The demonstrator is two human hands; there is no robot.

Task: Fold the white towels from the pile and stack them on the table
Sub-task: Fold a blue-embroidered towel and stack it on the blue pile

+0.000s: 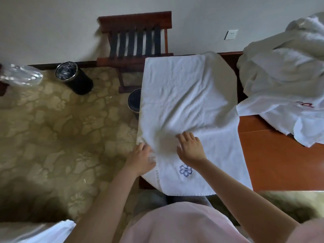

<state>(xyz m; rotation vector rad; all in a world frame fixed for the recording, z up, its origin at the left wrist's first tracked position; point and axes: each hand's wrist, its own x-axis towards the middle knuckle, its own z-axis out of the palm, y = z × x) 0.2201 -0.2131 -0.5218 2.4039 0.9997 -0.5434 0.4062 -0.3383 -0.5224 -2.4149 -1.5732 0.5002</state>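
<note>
A white towel (pixel 185 95) with a blue flower emblem lies spread lengthwise over the left end of the orange-brown table (pixel 273 160). Its far part is doubled back over itself. My right hand (pixel 190 148) lies flat on the towel with fingers spread, pressing near its middle. My left hand (pixel 141 157) is at the towel's left edge, where the cloth hangs off the table; its fingers touch the bunched edge, and whether they pinch it is unclear. The pile of white towels (pixel 284 72) sits at the table's far right, one showing red lettering.
Left of the table is patterned carpet with two dark round bins (pixel 73 78) (pixel 134 100). A wooden luggage rack (pixel 136 41) stands against the wall. Clear plastic (pixel 19 75) lies at the far left. More white cloth (pixel 43 232) shows at the bottom left.
</note>
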